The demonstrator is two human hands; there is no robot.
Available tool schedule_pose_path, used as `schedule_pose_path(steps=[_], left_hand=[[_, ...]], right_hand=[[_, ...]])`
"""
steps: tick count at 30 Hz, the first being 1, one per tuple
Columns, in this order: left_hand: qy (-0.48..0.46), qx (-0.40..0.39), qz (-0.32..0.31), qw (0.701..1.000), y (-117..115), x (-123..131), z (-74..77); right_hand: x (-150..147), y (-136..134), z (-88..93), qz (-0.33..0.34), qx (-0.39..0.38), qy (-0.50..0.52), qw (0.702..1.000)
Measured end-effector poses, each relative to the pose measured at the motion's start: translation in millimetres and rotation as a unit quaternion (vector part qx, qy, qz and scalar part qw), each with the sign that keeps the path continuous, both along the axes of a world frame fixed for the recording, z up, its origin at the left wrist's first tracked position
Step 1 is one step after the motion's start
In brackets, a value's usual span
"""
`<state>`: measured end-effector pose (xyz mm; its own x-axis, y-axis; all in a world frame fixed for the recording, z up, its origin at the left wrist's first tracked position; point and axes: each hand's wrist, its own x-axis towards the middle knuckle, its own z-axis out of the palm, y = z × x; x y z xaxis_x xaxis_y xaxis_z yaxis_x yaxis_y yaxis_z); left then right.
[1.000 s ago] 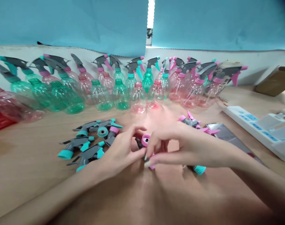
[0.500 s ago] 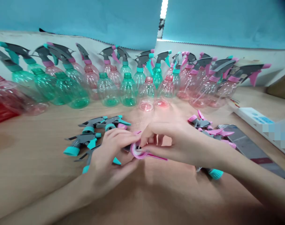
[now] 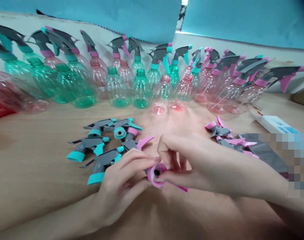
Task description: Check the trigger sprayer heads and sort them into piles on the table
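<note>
My left hand (image 3: 119, 186) is closed around a spray trigger head (image 3: 157, 173), its pink collar turned toward me so that the white inside and a dark hole show. Most of its grey body is hidden behind my fingers, and a pink lever sticks out below at the right. My right hand (image 3: 194, 165) is pinched at the collar's right side, thumb on the inner rim, other fingers curled. Beside my left hand lie several teal-collared trigger heads (image 3: 96, 176) and one pink-collared trigger head (image 3: 132, 132).
Along the back stand several green bottles (image 3: 118, 90) and pink bottles (image 3: 162, 95), some open, some fitted with trigger heads. More pink trigger heads (image 3: 220, 131) lie at right, by a dark flat panel (image 3: 262, 150) and a white box (image 3: 277, 125). A red object (image 3: 0, 108) is at far left.
The view has tilted and shifted. My right fingertips have moved from the collar's opening to its right rim, baring the dark hole. The pink trigger head behind my left hand now shows more fully.
</note>
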<state>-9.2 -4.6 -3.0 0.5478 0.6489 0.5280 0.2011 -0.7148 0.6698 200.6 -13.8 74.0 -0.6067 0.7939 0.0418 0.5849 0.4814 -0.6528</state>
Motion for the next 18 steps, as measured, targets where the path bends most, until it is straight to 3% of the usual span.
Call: schedule_pose_path(steps=[4, 10, 14, 18], left_hand=[[0.011, 0.037, 0.025, 0.999, -3, -2, -3.4], [0.039, 0.086, 0.070, 0.993, -5, -2, -3.0], [0.038, 0.098, 0.066, 0.992, -5, -2, -2.0], [0.042, 0.093, 0.072, 0.992, -5, -1, -2.1]], right_hand=[[-5, -2, -5.4, -0.026, -0.030, 0.028, 0.999], [-23, -7, -9.6, -0.118, -0.146, 0.131, 0.974], [-33, -13, -9.6, -0.174, -0.084, 0.117, 0.974], [-34, -23, -7.3, -0.167, -0.026, 0.110, 0.979]])
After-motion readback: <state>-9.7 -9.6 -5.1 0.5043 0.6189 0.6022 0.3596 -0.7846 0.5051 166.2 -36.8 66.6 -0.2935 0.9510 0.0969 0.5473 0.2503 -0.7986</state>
